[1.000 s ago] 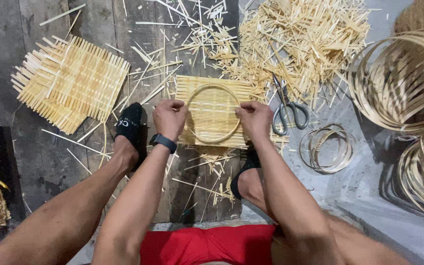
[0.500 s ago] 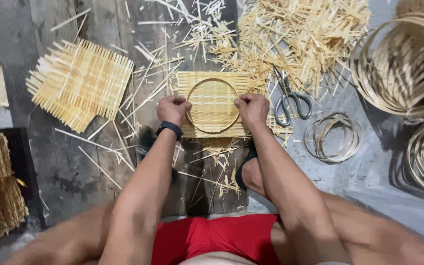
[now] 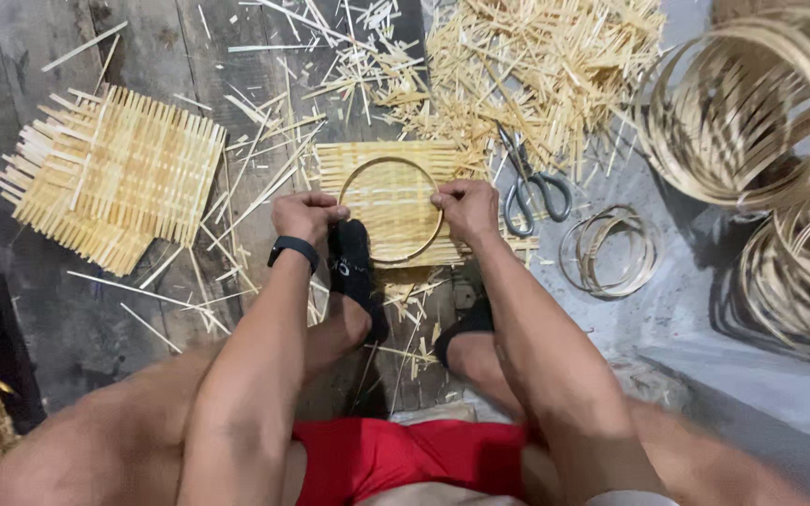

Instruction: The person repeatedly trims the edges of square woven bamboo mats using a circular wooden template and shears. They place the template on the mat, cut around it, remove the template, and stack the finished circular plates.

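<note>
bamboo ring (image 3: 391, 208) on woven mat (image 3: 396, 169), pinched by both hands (image 3: 307, 214) (image 3: 466, 208); fingertips hidden.

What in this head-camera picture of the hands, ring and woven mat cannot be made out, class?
- Head view: fingertips of left hand and right hand curl under, so the grip on the ring is hidden.
- Woven mat: near edge covered by hands and left shoe.
- Coiled strips: cut off by the right edge.

A floor-level basket-weaving workshop: woven bamboo mats (image 3: 110, 183) lie on dark wooden planks (image 3: 11, 84), cut splints (image 3: 536, 66) are heaped about, scissors (image 3: 532, 183) sit nearby, and stacks of bent bamboo hoops (image 3: 752, 103) crowd the right.
</note>
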